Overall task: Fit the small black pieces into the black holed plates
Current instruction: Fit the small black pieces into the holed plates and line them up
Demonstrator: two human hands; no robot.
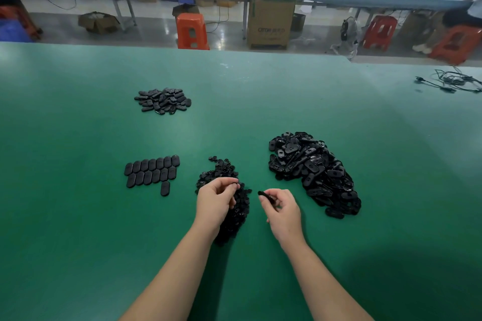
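A heap of small black pieces (pixel 224 172) lies on the green table (pixel 78 216) in front of me. My left hand (pixel 215 200) hovers over this heap and pinches one small piece at its fingertips. My right hand (pixel 280 207) grips a black holed plate (pixel 264 195), held edge-on just right of the heap. A large pile of loose black holed plates (pixel 313 169) spreads out to the right. On the left, oval black plates (pixel 152 171) lie side by side in two neat rows, with one more below them.
A second, smaller pile of oval black plates (pixel 163 101) sits farther back on the left. Black cables (pixel 451 81) lie at the far right of the table. Beyond the table's far edge stand an orange stool (pixel 191 31) and a cardboard box (pixel 271 22).
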